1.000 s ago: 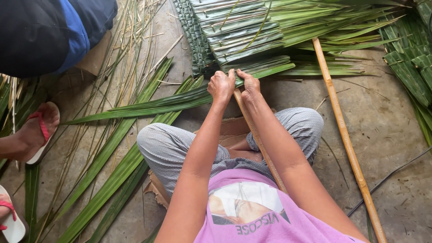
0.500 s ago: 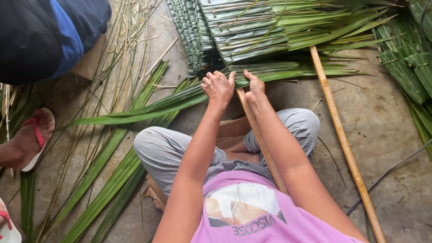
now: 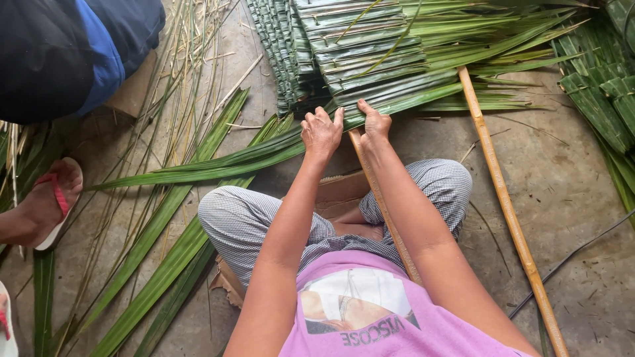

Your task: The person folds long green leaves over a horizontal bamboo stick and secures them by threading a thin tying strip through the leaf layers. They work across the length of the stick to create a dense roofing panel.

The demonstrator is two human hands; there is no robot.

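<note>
Both hands press on a long green leaf (image 3: 218, 165) at the near edge of the thatch panel (image 3: 370, 53) on the floor (image 3: 569, 192). The left hand (image 3: 322, 132) curls closed over the leaf, the right hand (image 3: 376, 122) pinches it beside a thin stick (image 3: 383, 205). A bamboo pole (image 3: 503, 198) lies to the right.
</note>
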